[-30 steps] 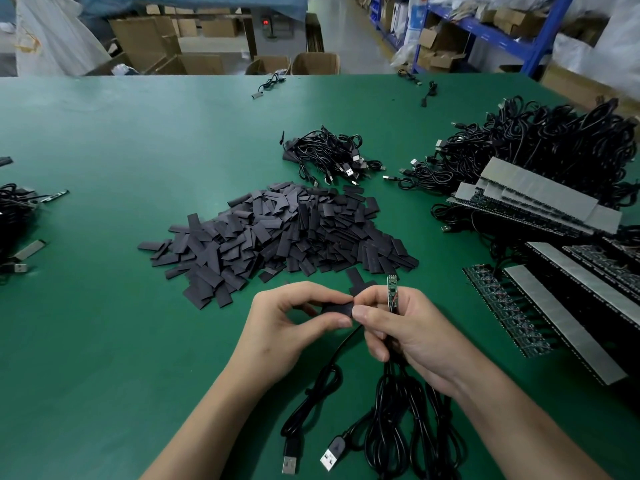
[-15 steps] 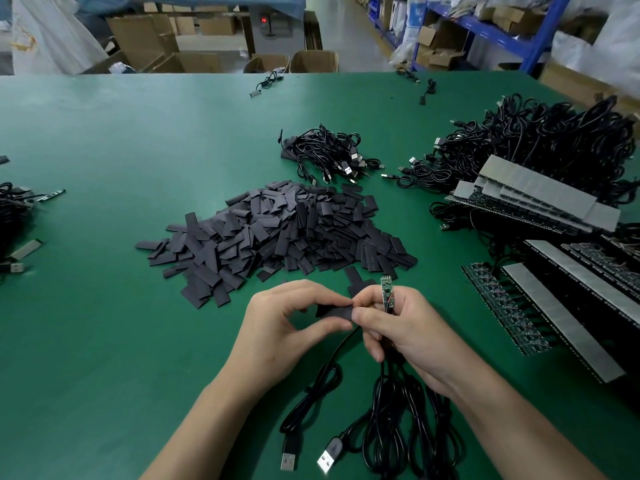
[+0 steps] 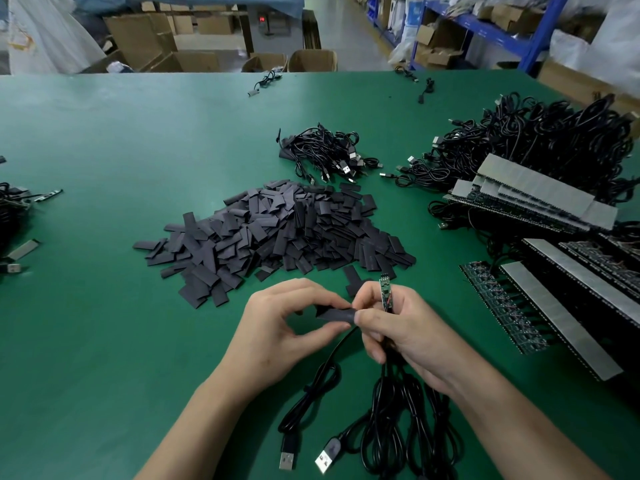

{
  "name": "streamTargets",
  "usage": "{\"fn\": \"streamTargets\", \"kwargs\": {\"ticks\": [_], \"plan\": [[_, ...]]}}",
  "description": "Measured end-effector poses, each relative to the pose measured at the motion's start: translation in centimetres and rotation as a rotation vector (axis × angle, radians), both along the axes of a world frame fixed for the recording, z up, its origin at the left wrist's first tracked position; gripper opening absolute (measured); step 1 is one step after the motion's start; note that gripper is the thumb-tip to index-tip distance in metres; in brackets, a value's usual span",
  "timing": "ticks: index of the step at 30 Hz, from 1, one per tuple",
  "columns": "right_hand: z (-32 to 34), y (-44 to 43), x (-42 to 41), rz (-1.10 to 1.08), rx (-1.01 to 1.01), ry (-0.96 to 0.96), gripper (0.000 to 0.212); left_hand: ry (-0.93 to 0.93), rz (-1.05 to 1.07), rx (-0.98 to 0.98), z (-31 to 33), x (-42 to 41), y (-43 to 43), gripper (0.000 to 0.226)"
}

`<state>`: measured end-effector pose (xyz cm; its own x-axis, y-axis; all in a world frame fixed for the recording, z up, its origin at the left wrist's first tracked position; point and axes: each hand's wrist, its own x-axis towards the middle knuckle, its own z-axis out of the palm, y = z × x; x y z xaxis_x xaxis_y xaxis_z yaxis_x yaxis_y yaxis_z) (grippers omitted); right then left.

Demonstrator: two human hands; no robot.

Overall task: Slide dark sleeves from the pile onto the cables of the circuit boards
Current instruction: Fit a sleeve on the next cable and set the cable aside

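1. The pile of dark sleeves is the landmark. Both hands work just on the near side of it, close to its right-hand end.
2. One sleeve has been lifted out and hangs between the hands, clear of the pile's near edge. Its long axis runs side to side, roughly along that edge.
3. The left hand pinches the sleeve's left end between thumb and forefinger. Its other fingers are loosely curled and hold nothing.
4. The right hand sits further right. Its thumb tip presses on the sleeve's right end, and its other fingers are curled round a small circuit board and the black cables that trail toward the person.
5. The board stands up out of that fist with its free end pointing at the pile, so it lies crosswise to the sleeve.
6. The sleeve's mouth lies beside the board, not in line with it. The left hand is the one free to turn it.
7. I cannot tell whether the sleeve's mouth is open or pressed flat.
8. Likely next, the sleeve swings to point along the board and then slides on over its tip.
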<state>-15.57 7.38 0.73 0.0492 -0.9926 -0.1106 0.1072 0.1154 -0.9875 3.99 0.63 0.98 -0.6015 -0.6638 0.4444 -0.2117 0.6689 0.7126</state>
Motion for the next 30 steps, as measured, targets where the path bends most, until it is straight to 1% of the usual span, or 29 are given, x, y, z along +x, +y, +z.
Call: {"fn": "streamTargets", "kwargs": {"ticks": [12,16,19,20,22,27,30], "plan": [[0.2,0.1,-0.1,0.022,0.011,0.009,0.01,0.016,-0.006,0.007,-0.1,0.1,-0.2,0.014],[0.3,0.3,-0.2,0.036,0.005,0.02,0.005,0.078,0.025,0.068,-0.3,0.2,-0.4,0.012],[0.5,0.4,-0.3,0.062,0.019,-0.135,0.02,0.156,0.063,0.149,-0.3,0.4,-0.6,0.014],[0.6,0.5,-0.2,0.068,0.015,-0.182,0.021,0.175,0.071,0.179,-0.3,0.4,-0.6,0.014],[0.7,0.5,-0.1,0.075,0.003,-0.217,0.02,0.206,0.081,0.234,-0.3,0.4,-0.7,0.015],[1.4,0.5,0.2,0.09,-0.035,-0.163,0.019,0.262,0.086,0.299,-0.1,0.3,-0.7,0.015],[1.7,0.6,0.1,0.092,-0.046,-0.057,0.021,0.27,0.085,0.307,-0.1,0.3,-0.7,0.014]]}}
